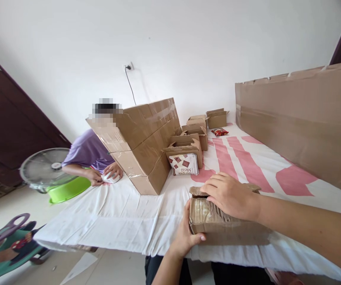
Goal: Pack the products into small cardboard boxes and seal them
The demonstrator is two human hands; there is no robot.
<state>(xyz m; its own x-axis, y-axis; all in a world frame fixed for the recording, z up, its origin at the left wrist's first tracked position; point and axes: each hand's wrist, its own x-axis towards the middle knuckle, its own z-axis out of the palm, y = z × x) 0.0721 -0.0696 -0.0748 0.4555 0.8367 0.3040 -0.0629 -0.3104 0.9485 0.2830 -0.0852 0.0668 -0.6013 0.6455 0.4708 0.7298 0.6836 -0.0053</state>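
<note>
Cardboard box (232, 233), worn and taped, lay at the near edge of a cloth-covered desk (123, 223), its long axis running left to right, roughly along that edge. Both of the wearer's hands touched it. The left hand (185, 233) grasped the left end, thumb pressed on the near face, so the box lay just to its right. The right hand (231, 198), reaching in from the right, rested unclenched across the top, its fingers over a raised flap (196, 191); it was the nearer hand to the dark gap below that flap. Beyond the box, a printed pack (184, 164) stood against the nearest of several open boxes (179, 149), set in a row toward the wall. Left of these rose a stack of cartons (146, 142), and past it a person in purple (89, 148) handled something white (111, 176)
</note>
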